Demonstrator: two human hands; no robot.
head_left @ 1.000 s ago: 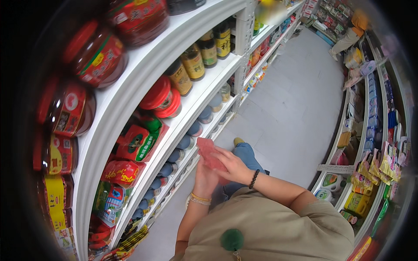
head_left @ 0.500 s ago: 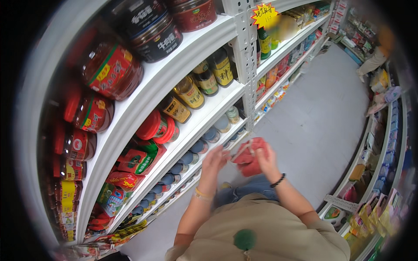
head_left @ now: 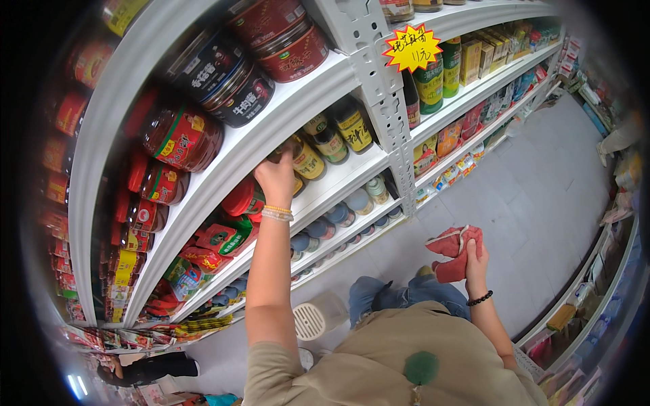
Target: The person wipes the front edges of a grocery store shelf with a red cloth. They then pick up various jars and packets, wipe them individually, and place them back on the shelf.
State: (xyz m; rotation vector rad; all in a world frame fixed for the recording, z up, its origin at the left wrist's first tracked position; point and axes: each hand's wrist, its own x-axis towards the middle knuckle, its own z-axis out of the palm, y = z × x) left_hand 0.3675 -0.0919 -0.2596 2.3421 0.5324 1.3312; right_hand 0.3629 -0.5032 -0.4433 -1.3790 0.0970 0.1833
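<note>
Running this remotely off the head cam, so take it as my two cents. My left grip (head_left: 275,177) is up in the middle shelf (head_left: 338,181), right at the leftmost bottle (head_left: 298,185) of the sauce row. The fingertips are buried behind stuff, so I honestly can't tell if they're wrapped round it or just touching. My right grip (head_left: 476,262) is clear: it's pinching the red cloth (head_left: 451,252), which hangs bunched over the aisle floor (head_left: 514,183), well apart from the shelf.

How I'd do this bit: get a proper hold round the bottle's body before putting any load on it, bottle upright, and draw it straight out. The next bottle sits close enough to get knocked, and I'd watch the wrist too, since the red-lidded tub (head_left: 238,196) is just beside it. Bunching the cloth tighter would stop the loose flap snagging.

Headcount: one cloth. Four bottles in that row as far as I can see, the held-or-touched one plus three more bottles (head_left: 354,130). Up top, two black tins (head_left: 240,96) and two dark red tins (head_left: 295,55), stacked. One yellow star tag (head_left: 413,49), two green bottles (head_left: 429,89) beyond it. Blue-lidded jars (head_left: 340,215) below: several, too overlapped to count.
</note>
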